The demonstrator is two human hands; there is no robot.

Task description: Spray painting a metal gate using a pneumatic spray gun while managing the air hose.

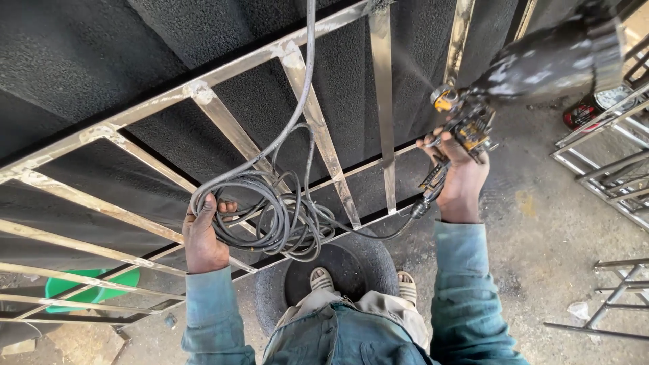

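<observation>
Fingers of right hand grip spray gun beside frame.

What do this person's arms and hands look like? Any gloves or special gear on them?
No gloves: the left hand and right hand are both bare. Each arm wears a long, faded blue-green work sleeve, the left sleeve and right sleeve, loose, creased and reaching the wrists. No watch, rings or bands show.
</observation>
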